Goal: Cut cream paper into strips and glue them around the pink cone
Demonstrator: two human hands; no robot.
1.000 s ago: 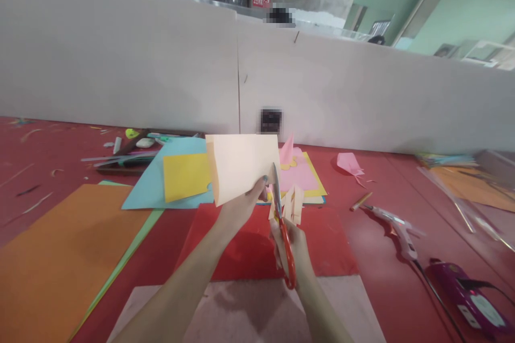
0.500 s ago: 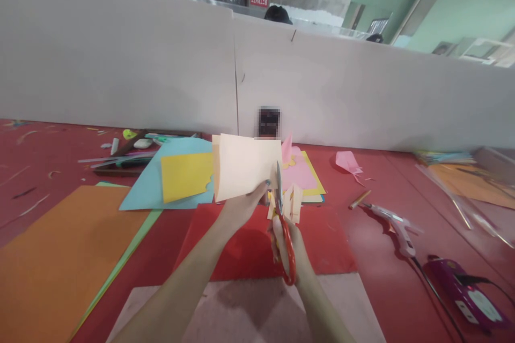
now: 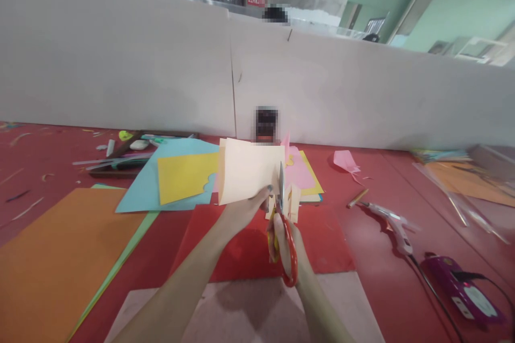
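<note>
My left hand (image 3: 243, 209) pinches the lower right corner of a folded cream paper (image 3: 247, 169) and holds it upright above the table. My right hand (image 3: 287, 241) grips red-handled scissors (image 3: 286, 236) whose blades point up into the paper's right edge. Several cut strips (image 3: 293, 202) hang down at the right of the blades. Below both hands lies a red sheet (image 3: 317, 244).
An orange sheet (image 3: 60, 257), a light blue sheet (image 3: 148, 182) with a yellow piece (image 3: 181, 177) and pink paper (image 3: 303, 171) lie on the red table. A glue gun (image 3: 392, 225) and a purple device (image 3: 462, 289) are at the right. A grey partition (image 3: 120, 64) stands behind.
The cream paper and scissors have shifted slightly right and down in view. The blades have gone a little further into the paper's edge.
</note>
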